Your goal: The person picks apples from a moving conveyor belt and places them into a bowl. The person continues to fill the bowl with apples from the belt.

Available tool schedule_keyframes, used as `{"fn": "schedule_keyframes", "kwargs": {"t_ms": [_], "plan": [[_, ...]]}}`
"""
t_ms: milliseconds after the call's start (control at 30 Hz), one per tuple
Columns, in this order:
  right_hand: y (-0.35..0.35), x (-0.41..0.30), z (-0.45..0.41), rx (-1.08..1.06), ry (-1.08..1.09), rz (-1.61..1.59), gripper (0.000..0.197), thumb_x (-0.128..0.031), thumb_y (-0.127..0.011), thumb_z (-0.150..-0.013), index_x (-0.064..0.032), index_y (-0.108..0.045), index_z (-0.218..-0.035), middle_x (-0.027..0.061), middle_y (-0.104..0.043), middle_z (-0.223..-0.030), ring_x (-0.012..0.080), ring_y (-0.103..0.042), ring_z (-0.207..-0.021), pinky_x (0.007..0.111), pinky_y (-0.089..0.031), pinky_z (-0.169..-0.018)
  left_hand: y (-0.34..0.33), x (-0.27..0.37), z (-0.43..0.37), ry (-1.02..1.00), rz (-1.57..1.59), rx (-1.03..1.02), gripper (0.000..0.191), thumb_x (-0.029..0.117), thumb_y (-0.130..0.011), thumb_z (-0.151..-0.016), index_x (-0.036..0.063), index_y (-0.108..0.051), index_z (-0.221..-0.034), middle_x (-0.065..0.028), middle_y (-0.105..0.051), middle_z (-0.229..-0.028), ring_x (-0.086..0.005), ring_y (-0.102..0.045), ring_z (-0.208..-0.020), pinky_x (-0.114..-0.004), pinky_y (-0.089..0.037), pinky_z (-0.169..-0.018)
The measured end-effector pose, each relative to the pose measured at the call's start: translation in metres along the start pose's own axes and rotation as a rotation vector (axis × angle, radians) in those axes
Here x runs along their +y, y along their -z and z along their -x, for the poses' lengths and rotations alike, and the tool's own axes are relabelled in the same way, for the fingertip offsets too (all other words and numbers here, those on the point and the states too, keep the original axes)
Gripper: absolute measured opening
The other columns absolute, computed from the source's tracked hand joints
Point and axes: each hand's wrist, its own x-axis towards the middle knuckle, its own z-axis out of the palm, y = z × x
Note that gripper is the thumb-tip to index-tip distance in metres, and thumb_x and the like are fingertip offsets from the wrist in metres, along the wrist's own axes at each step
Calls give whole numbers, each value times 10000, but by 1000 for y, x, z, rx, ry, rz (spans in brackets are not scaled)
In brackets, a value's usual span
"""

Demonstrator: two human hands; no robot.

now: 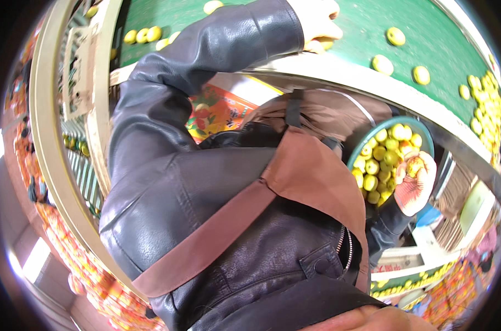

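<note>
My left hand [322,22], overexposed and cut by the top edge, is over the near side of a green conveyor belt [349,39]. Its fingers curl on a yellow-green fruit [326,43], mostly hidden. On the right, my right hand [416,184], in a pale glove with a pinkish palm, holds a yellow fruit with brown patches [414,166] in its fingers. That hand is at the right rim of a round blue-green basin [427,134], which is heaped with small yellow-green fruits [372,166] that look like apples or pears.
Loose fruits [382,65] lie on the belt, with a dense pile [487,111] at its right end. A pale metal edge [358,72] borders the belt. Below it are a printed red carton [217,109] and brown cloth [316,108]. A metal frame [47,124] stands at left.
</note>
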Motion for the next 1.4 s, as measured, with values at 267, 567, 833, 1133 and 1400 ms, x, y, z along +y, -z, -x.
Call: {"fn": "schedule_keyframes", "kwargs": {"t_ms": [267,567,833,1133,1400], "plan": [[4,1,51,100,146,-459,333,-128,-548,-1006,8,-516,-1308,193,-568,-1255,273,-645,-1037,321,-561,-838,-14,30,-58,162,-222,-189,230,278,-769,-700,133,-665,-846,-169,-586,-920,-367,-611,-861,-465,-522,-736],[4,12,62,452,243,-196,338,-194,-592,-982,-21,-543,-1268,203,-615,-1080,224,-593,-755,289,-483,-600,-146,165,-75,1,983,-150,237,289,-697,-886,58,-712,-934,-87,-720,-861,-202,-685,-763,-335,-554,-727],[65,35,71,554,215,141,271,-180,-584,-966,-39,-565,-1196,191,-634,-1005,164,-485,-529,233,-364,-432,-175,158,-71,-533,373,420,416,322,-710,-776,129,-653,-1140,-176,-570,-1299,-403,-528,-1188,-512,-462,-945],[35,53,45,715,195,1118,321,-15,-627,-884,10,-638,-1204,111,-676,-1078,203,-648,-972,326,-514,-893,2,17,10,226,-311,275,377,306,-663,-832,126,-637,-1161,-154,-640,-1109,-342,-653,-959,-453,-547,-808],[-3,7,11,478,354,1114,394,-7,-574,-947,17,-558,-1340,159,-591,-1334,242,-574,-1208,360,-432,-1051,-38,-19,-50,368,-268,82,266,294,-649,-854,144,-675,-1073,-129,-632,-1039,-323,-668,-913,-453,-553,-790]]}}
